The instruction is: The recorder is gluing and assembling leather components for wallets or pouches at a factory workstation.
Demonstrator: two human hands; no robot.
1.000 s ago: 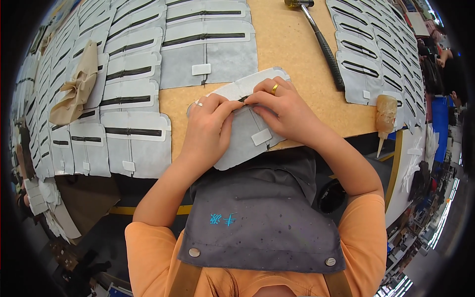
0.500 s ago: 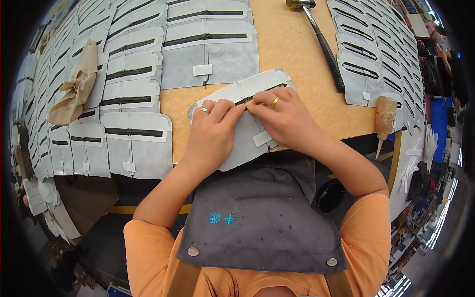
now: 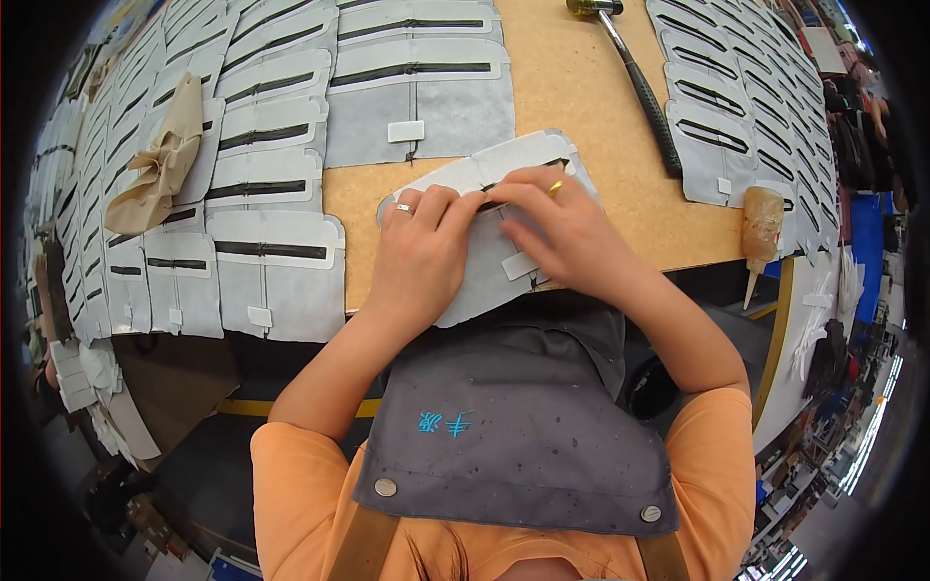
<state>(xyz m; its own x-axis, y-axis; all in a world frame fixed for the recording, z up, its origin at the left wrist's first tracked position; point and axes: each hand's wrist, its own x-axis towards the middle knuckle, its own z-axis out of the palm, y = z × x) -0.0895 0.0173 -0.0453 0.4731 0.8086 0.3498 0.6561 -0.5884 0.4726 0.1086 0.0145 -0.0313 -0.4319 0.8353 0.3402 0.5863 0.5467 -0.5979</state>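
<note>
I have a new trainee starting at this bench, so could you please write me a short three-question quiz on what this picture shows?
1. True or false: both hands press on the same grey fabric panel.
2. Which tool lies on the wooden table beyond the hands? A) scissors B) hammer C) ruler
3. What stands at the table's right edge, near the right forearm?

Key
1. True: the left hand and the right hand both rest on the panel, fingertips along its dark slit.
2. B: a hammer with a dark handle lies there.
3. A brownish squeeze bottle, nozzle pointing down.
</note>
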